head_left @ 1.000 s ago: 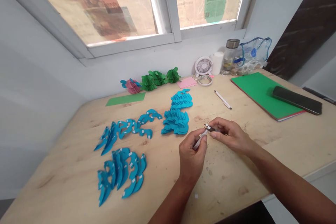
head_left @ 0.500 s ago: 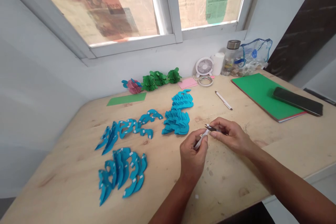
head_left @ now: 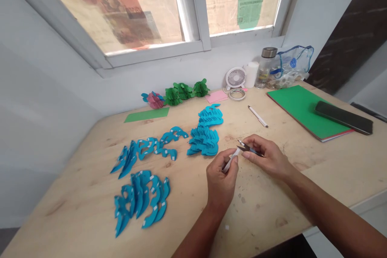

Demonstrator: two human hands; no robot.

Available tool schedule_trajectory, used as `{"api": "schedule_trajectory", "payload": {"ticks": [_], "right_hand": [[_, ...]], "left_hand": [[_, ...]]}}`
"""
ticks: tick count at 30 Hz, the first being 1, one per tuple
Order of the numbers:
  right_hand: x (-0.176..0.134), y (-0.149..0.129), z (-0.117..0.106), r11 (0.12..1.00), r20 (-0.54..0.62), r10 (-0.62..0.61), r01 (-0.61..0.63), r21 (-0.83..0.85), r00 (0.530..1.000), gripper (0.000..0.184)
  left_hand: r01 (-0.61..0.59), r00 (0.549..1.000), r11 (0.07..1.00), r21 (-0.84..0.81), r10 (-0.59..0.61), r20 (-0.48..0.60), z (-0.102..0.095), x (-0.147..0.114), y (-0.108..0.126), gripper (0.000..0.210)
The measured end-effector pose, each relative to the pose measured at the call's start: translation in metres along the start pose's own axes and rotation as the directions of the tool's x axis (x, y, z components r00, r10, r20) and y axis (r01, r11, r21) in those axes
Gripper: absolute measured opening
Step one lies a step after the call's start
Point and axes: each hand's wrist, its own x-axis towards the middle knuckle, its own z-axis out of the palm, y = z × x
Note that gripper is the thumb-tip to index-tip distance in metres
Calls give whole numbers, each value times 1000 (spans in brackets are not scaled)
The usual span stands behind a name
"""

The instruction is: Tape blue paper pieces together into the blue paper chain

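My left hand pinches a narrow white strip, which looks like tape, between thumb and fingers. In my right hand is a pair of small scissors with dark blades and a bit of blue at the handle. Their blades are apart, right at the strip's upper end. A tiny white piece shows near the upper blade tip. Left of my hands lie wavy blue paper cutouts, many bearing small white squares. Another group of blue cutouts lies farther back. Stacked blue cutouts sit just beyond my left hand.
A white pen, a green folder and a dark phone case lie to the right. Along the wall stand green paper shapes, a small fan, a tape roll and a bottle. A loose white square lies near the front.
The scissors' blades have spread apart at the end of the strip, and more of the scissors shows in my right hand. Both hands stay in nearly the same place.
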Motion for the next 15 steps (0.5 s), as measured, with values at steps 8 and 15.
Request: {"api": "schedule_trajectory", "payload": {"ticks": [8,15], "right_hand": [[1,0,2,999,32,-8,7,41,999,20],[1,2,4,999,68,-15,12,37,998,20]], "left_hand": [[-9,1000,1000,-6,9,7,0,-1,-3,21],[-42,998,999,-17,43,45,1,-3,-3,18]]}}
